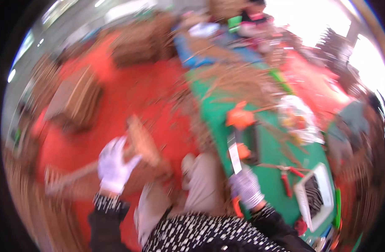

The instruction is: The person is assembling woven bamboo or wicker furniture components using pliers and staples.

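My left hand (116,166), in a white glove, has its fingers and thumb spread over a brown wooden-looking piece (144,143) in front of my knees. A long brown slatted or woven part (75,178) stretches left beneath that hand. Closed round a tool, my gloved right hand (247,188) is at the near left edge of the green surface. The tool has a flat silver blade (234,157) pointing away from me and an orange end below my hand; blur hides its exact kind. Just beyond lies an orange-and-black tool (241,117).
Red-handled pliers (286,180) and a white tray (302,197) of thin dark pieces lie right on the green sheet (217,126). A clear plastic bag (299,119) is farther off. Brown stacks (77,98) stand on the red floor covering (129,90). Another person (256,25) sits at the back.
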`<control>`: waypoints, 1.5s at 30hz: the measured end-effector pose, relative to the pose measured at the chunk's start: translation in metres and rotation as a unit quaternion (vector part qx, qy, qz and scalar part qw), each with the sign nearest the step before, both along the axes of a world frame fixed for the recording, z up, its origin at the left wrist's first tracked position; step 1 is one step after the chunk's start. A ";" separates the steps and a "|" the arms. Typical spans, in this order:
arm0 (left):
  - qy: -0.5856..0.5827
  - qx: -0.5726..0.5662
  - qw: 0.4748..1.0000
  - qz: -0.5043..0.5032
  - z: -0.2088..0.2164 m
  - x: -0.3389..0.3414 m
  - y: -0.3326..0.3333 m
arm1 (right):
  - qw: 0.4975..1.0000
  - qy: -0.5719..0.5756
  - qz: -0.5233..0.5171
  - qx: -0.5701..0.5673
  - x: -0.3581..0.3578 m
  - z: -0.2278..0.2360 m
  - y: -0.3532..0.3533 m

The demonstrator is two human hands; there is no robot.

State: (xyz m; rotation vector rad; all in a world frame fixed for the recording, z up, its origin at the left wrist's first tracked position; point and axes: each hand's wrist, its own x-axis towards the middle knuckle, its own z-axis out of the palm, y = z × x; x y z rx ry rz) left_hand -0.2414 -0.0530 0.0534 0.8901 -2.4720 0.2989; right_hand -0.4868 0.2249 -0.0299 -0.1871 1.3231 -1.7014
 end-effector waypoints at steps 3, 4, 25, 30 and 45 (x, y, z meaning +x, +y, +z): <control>-0.035 0.032 0.998 0.050 -0.022 0.033 -0.012 | 0.990 0.135 0.027 -0.037 0.003 0.026 -0.044; -0.054 -0.002 0.998 0.045 -0.038 0.039 -0.024 | 0.989 0.129 0.045 -0.064 0.001 0.020 -0.066; 0.053 -0.065 0.996 0.009 -0.039 0.061 -0.065 | 0.849 0.456 0.199 -0.176 0.104 0.017 -0.290; 0.262 0.010 0.895 0.361 -0.084 0.163 -0.068 | 0.899 0.367 0.228 -0.069 0.119 -0.014 -0.299; 0.594 0.111 0.737 0.303 -0.098 0.162 -0.166 | 0.855 0.332 0.395 -0.051 0.132 0.021 -0.252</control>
